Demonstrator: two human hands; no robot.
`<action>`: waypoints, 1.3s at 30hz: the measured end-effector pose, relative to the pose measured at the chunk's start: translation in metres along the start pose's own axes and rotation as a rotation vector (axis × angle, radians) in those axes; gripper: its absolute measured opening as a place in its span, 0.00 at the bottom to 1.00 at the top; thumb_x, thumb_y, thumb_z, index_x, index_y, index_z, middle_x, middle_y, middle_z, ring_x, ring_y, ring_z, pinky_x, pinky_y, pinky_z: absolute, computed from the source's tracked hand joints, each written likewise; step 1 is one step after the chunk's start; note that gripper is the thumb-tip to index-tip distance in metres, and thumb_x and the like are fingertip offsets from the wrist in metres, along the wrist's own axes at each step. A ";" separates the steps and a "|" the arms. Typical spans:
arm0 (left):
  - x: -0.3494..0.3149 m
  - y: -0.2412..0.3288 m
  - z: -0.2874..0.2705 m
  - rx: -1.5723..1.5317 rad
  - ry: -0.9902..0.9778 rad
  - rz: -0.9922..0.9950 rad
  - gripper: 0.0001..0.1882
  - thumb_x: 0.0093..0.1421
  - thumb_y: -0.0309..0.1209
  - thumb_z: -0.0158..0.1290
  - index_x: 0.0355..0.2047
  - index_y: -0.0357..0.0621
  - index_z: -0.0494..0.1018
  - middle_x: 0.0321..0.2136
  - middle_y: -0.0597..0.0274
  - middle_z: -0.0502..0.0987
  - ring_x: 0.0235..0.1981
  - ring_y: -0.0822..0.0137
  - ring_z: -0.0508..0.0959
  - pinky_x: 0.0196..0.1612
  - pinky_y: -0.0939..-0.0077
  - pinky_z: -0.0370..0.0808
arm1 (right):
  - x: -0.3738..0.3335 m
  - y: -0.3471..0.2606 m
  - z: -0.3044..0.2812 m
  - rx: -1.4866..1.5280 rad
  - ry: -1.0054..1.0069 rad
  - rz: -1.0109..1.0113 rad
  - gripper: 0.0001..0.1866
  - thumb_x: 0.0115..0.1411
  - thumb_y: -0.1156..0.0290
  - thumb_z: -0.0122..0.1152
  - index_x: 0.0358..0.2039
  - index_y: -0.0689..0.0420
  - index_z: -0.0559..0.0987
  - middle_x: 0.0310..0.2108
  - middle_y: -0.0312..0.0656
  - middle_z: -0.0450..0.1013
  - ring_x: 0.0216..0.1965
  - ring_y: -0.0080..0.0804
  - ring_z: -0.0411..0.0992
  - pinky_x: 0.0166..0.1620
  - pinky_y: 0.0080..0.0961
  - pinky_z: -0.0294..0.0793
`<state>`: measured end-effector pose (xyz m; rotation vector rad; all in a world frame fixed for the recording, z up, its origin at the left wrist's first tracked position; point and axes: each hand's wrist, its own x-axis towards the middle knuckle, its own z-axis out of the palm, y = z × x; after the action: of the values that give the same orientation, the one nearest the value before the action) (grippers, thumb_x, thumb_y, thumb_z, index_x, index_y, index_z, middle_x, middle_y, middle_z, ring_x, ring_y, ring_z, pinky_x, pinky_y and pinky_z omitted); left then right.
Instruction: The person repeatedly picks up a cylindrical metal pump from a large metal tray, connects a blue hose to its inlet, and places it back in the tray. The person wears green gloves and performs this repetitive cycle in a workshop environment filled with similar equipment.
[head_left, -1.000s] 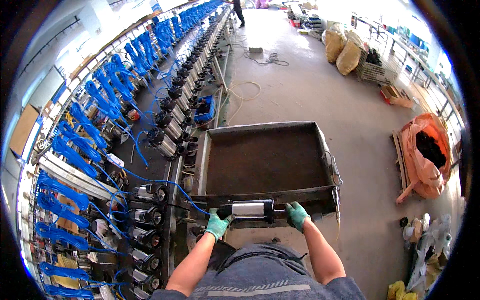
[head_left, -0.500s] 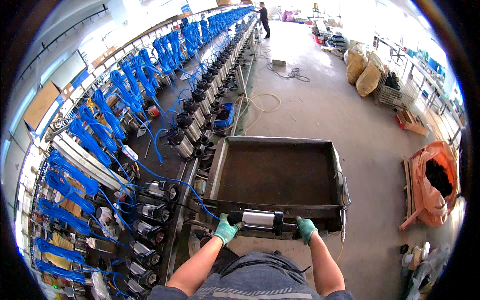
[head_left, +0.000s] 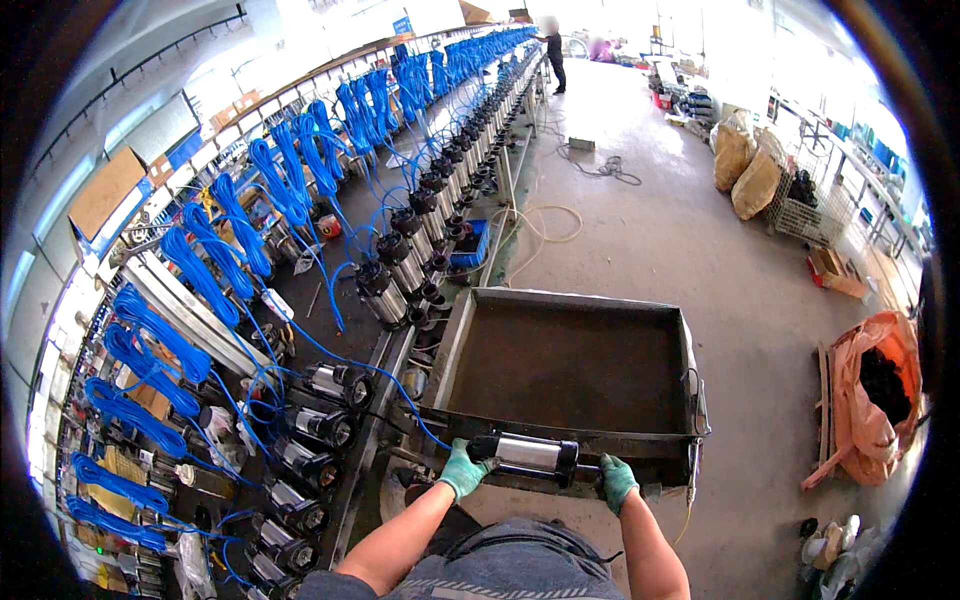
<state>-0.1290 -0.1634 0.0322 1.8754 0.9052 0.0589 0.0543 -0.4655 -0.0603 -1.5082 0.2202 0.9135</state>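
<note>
Head view | left hand (head_left: 466,471) is gripping the steel-cased pump (head_left: 535,455) by its black left end | right hand (head_left: 618,482) is curling at the opposite end, its hold unclear | pump is lying crosswise between both hands, along the metal tray's (head_left: 570,360) near side

A long, dark-topped workbench (head_left: 318,325) runs up the left of the frame; from here I see silver-and-black cylindrical pumps (head_left: 318,426) lying on it at lower left, thin blue cables (head_left: 350,362) trailing over it. The smooth grey floor (head_left: 650,245) bears bulging tan sacks (head_left: 757,187) at upper right and a looped pale-yellow hose (head_left: 580,224) near top centre.
</note>
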 end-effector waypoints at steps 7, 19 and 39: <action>-0.004 0.000 -0.003 0.050 0.036 -0.014 0.42 0.50 0.43 0.75 0.55 0.37 0.62 0.45 0.51 0.77 0.46 0.59 0.77 0.54 0.65 0.75 | -0.042 -0.028 -0.016 -0.510 -0.216 -0.338 0.18 0.65 0.64 0.68 0.51 0.57 0.76 0.35 0.40 0.79 0.31 0.27 0.75 0.30 0.31 0.76; 0.024 -0.055 0.010 -0.015 0.052 0.119 0.41 0.49 0.45 0.75 0.53 0.37 0.64 0.44 0.51 0.77 0.45 0.58 0.77 0.53 0.63 0.75 | -0.050 -0.035 -0.001 -0.815 0.065 -0.632 0.23 0.65 0.54 0.65 0.56 0.51 0.75 0.30 0.47 0.77 0.30 0.44 0.78 0.34 0.40 0.77; 0.018 -0.047 0.017 -0.043 0.081 0.142 0.38 0.49 0.42 0.75 0.51 0.39 0.66 0.44 0.53 0.75 0.46 0.58 0.75 0.53 0.63 0.75 | 0.005 0.004 -0.022 -0.448 -0.013 -0.306 0.16 0.70 0.57 0.60 0.40 0.58 0.84 0.21 0.35 0.73 0.19 0.25 0.67 0.25 0.29 0.69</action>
<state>-0.1350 -0.1554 -0.0203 1.9063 0.8178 0.2398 0.0637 -0.4845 -0.0687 -1.8820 -0.2381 0.7532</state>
